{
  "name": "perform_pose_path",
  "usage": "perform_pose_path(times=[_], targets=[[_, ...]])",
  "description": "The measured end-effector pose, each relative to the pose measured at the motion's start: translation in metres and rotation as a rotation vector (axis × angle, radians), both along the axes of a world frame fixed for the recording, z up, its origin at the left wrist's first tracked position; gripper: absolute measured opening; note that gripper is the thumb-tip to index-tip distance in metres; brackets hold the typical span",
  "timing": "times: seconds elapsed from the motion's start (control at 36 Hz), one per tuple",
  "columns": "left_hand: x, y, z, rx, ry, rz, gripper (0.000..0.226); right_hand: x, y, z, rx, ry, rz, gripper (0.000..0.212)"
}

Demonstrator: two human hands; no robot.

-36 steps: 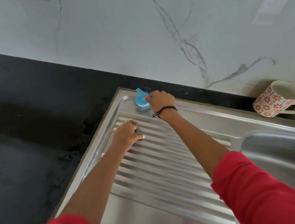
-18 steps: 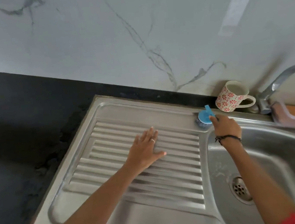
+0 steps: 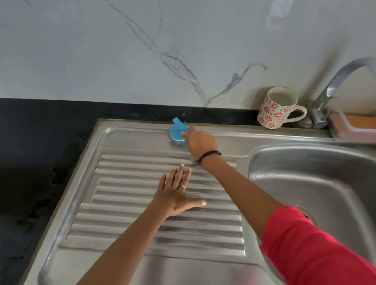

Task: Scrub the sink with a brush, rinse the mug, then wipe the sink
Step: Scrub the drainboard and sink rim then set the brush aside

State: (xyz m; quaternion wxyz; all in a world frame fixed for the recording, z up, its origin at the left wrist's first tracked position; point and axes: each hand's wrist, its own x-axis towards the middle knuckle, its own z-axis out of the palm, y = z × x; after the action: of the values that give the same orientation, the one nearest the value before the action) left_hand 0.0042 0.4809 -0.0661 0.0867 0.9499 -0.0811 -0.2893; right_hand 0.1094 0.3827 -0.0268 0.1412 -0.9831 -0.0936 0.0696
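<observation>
Sink (image 3: 220,270) is a steel one with a ribbed drainboard (image 3: 157,206) on the left and the basin (image 3: 328,187) on the right, set into a black counter (image 3: 20,161). The brush (image 3: 176,132) is small, blue and round, sitting on the flat back strip of the drainboard, right up near the back rim. The right hand (image 3: 199,141) is on it, fingers wrapped over the near side of the brush so it looks gripped, though the fingertips are mostly hidden behind the hand. There's a black cord bracelet (image 3: 208,157) on that wrist.

The left hand (image 3: 176,190) is flat on the ribs with fingers straight and spread, thumb out to the right, holding nothing. It has 1 ring (image 3: 182,186).

The mug (image 3: 274,109), white with red flowers, stands upright on the back ledge, handle pointing right, just left of the tap (image 3: 339,83). Well apart from the brush. To the right of the tap base is a pinkish tray (image 3: 355,135) with something orange in it, can't tell what. Both sleeves are red. Marble wall (image 3: 124,44) behind.
</observation>
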Motion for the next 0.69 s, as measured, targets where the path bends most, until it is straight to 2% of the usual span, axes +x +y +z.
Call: perform_pose_path(times=[0.19,0.28,0.33,0.42,0.47,0.58,0.69], targets=[[0.001,0.001,0.000,0.003,0.023,-0.018,0.102,-0.033,-0.120,-0.012,0.031,-0.064,-0.452,0.045],[0.002,0.002,0.001,0.009,0.046,-0.024,0.102,-0.038,-0.128,-0.012,0.073,-0.062,-0.608,0.045],[0.003,0.001,0.001,0.010,0.056,-0.023,0.102,-0.036,-0.113,-0.013,0.142,-0.031,-0.634,0.046],[0.004,0.000,0.002,0.009,0.068,-0.010,0.103,-0.029,-0.069,-0.017,0.270,0.035,-0.534,0.044],[0.004,-0.002,0.003,0.012,0.071,0.005,0.103,-0.024,-0.035,-0.017,0.271,0.056,-0.393,0.044],[0.005,-0.003,0.005,0.043,0.086,0.004,0.103,-0.010,0.009,-0.009,0.100,0.031,-0.122,0.045],[0.006,-0.003,0.007,0.038,0.116,0.006,0.103,-0.009,-0.014,-0.005,-0.008,-0.030,-0.090,0.043]])
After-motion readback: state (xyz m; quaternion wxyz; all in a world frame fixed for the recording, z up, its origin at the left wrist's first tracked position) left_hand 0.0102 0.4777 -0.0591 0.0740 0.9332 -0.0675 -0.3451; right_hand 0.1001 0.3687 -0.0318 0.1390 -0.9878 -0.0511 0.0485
